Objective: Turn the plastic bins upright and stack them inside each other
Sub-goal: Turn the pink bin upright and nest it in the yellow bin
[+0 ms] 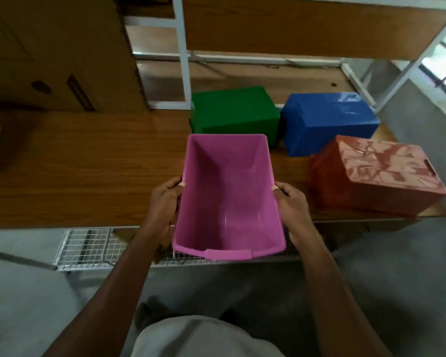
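Observation:
I hold a pink plastic bin upright, its open mouth facing me, over the front edge of the wooden table. My left hand grips its left rim, thumb hooked over the edge. My right hand grips the right rim the same way. Behind it a green bin lies upside down. A blue bin lies upside down to its right. An orange-red bin sits upside down at the table's right front corner.
A large cardboard box stands at the back left of the table. White metal shelf frames rise behind the bins. A wire mesh rack sits below the table's front edge.

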`<state>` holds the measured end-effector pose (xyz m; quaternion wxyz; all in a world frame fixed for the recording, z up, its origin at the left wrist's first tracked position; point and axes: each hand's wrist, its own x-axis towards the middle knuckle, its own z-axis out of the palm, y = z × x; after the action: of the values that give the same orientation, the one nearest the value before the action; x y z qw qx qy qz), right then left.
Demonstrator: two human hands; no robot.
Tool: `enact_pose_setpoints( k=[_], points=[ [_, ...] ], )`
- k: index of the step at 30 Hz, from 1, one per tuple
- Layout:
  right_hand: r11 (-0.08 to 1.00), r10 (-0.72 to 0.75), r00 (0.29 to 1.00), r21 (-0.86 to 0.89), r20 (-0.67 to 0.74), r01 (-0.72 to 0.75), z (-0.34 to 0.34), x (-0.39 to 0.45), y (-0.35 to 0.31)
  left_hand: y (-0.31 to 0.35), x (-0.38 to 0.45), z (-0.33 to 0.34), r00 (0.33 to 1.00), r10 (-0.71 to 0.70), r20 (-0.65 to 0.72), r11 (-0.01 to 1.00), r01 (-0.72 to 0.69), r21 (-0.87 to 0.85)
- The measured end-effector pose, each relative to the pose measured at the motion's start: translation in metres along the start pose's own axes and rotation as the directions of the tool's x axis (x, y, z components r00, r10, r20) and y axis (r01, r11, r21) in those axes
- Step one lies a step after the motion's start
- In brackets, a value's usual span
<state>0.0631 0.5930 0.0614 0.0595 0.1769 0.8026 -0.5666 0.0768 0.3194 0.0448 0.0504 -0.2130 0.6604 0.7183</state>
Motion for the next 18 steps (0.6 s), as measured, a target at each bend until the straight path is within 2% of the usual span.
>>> enact_pose_setpoints(
  k=[4, 10, 18],
  points=[
    [0.999, -0.046, 0.995, -0.008, 0.090, 0.047, 0.044, -0.017, -0.018, 0.004, -0.017, -0.051, 0.995, -0.002, -0.101, 0.998, -0.004, -0.062],
    [0.995, -0.084, 0.959, -0.027, 0.270, 0.094, 0.143, -0.042, -0.051, 0.014, -0.043, -0.165, 0.965, -0.009, -0.263, 0.992, -0.025, -0.125],
    [0.980, -0.174, 0.867, -0.002, 0.466, 0.198, 0.303, -0.095, -0.106, 0.020, -0.068, -0.335, 0.885, 0.035, -0.464, 0.989, -0.098, -0.113]
  ],
)
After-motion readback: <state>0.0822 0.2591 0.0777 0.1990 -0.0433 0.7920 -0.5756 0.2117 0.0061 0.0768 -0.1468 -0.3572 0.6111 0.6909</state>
